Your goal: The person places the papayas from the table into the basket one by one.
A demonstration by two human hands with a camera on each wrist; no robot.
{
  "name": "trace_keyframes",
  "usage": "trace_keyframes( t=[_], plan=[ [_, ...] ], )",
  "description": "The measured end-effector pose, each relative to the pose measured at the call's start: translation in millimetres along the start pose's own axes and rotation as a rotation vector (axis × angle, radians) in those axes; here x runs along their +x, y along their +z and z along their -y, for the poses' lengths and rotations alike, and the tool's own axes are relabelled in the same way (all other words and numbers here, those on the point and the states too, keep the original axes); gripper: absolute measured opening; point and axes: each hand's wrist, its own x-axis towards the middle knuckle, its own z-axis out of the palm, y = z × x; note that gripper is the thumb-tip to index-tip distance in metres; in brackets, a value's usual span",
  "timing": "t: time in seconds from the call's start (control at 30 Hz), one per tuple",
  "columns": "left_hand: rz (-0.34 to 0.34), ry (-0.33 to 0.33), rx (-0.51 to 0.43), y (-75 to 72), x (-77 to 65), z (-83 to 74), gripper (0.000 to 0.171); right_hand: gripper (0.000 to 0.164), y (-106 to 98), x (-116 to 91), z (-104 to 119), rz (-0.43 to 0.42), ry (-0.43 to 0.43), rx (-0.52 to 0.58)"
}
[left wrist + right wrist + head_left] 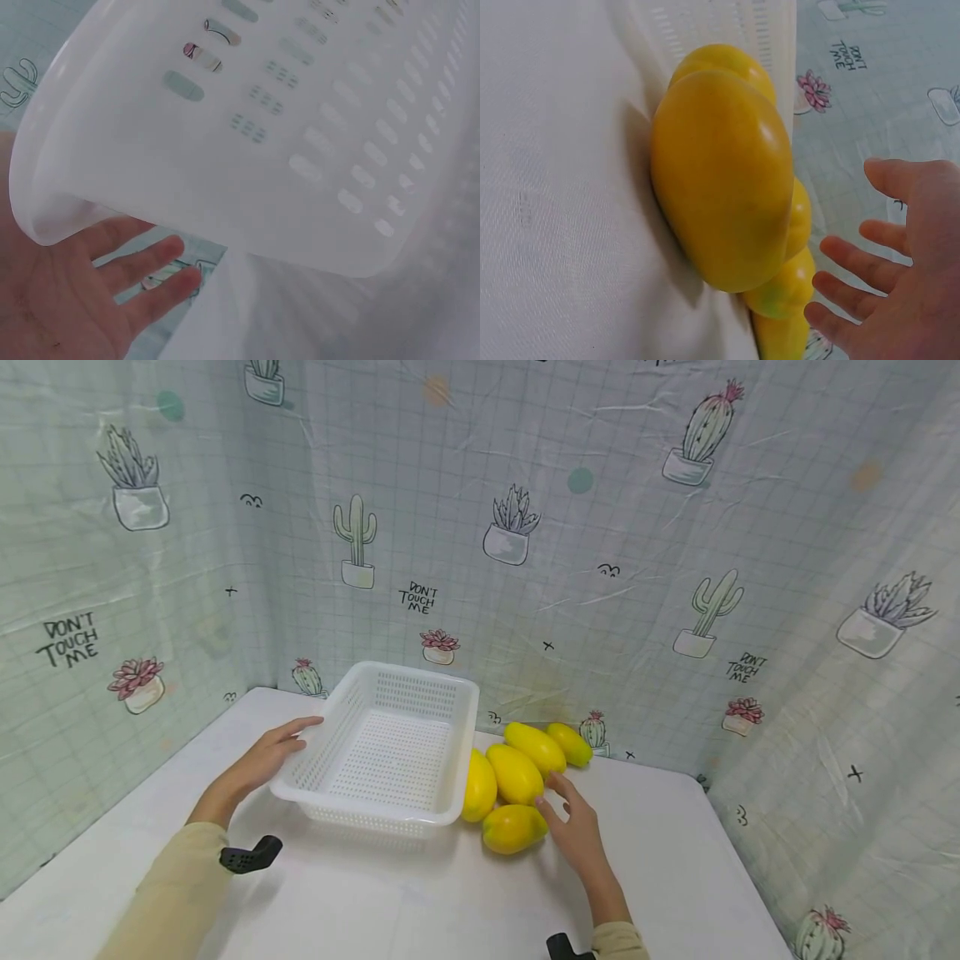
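Observation:
A white perforated plastic basket [450,693] stands on the table, with nothing inside it. My left hand [262,758] is at the basket's left rim, its fingers reaching along the outside. In the left wrist view, straight, spread fingers [154,292] show below the rim, and part of the hand is hidden behind it. Several yellow mangoes [516,775] lie bunched against the basket's right side. Beside them is my right hand [579,828], fingers apart and fingertips close to the nearest mango [514,829]. The right wrist view shows that hand [907,262] spread, holding nothing.
A white cloth covers the table [660,860]. A curtain [465,543] printed with cacti rises behind the table and along both sides. The farthest mango [570,744] lies close to the back curtain.

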Motion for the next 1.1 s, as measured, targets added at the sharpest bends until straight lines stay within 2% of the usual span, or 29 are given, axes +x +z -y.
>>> trace_keyframes(
  t=[0.33, 0.6, 0.83, 1.1],
  plan=[
    [-0.001, -0.032, -0.019, 0.3, -0.2, 3.5, 0.047, 0.052, 1.7, -1.5, -1.5, 0.000, 0.023, 0.010],
    [0.009, -0.049, -0.088, -1.7, -1.0, 5.8, 0.047, 0.051, 3.5, -3.3, -3.8, 0.001, 0.022, 0.014],
    [0.036, -0.049, -0.202, -1.8, 0.4, 12.6, 0.046, 0.050, 4.4, -4.3, -6.4, 0.004, 0.036, 0.011],
    [0.034, -0.036, -0.236, -0.3, 3.8, 23.2, 0.047, 0.051, 4.9, -5.0, -8.7, 0.008, 0.043, 0.025]
  ],
)
